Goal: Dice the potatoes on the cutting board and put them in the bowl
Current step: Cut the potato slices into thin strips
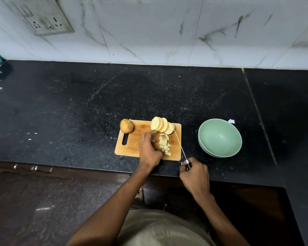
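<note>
Nearest the camera, the person's two forearms reach out over the dark countertop [78, 107]. Right hand [194, 176], at the counter's front edge, has its fingers wrapped round the black handle of a kitchen knife [180, 148]; the thin blade runs up and away along the right side of the wooden cutting board [132, 148], edge-on to the camera, so I cannot tell whether it touches the wood. Left hand [149, 150] rests on the board with fingers curled over a piece of potato, pinning it beside a small heap of diced potato cubes [164, 144].

Beyond the cubes, a row of round potato slices [162, 125] leans along the board's far edge, and a whole unpeeled potato [126, 126] sits at the far left corner, above the board's handle slot. The pale green bowl [220, 137] stands on the counter just to the right of the board, with no potato visible in it.

Raw potato is likely firm and dense, and its cut faces wet and slippery, so slices probably slide under the blade unless laid flat and held from above with fingertips tucked back. The cubes are light and loose; scooping them together, or sliding them off the board's right edge, should suit better than picking singly. The whole potato is round and may roll; it wants a flat face cut first.

Nothing stands between board and bowl except the knife itself. A small white scrap [231, 121] lies behind the bowl; a switch plate [41, 16] is on the marble-tiled wall.
</note>
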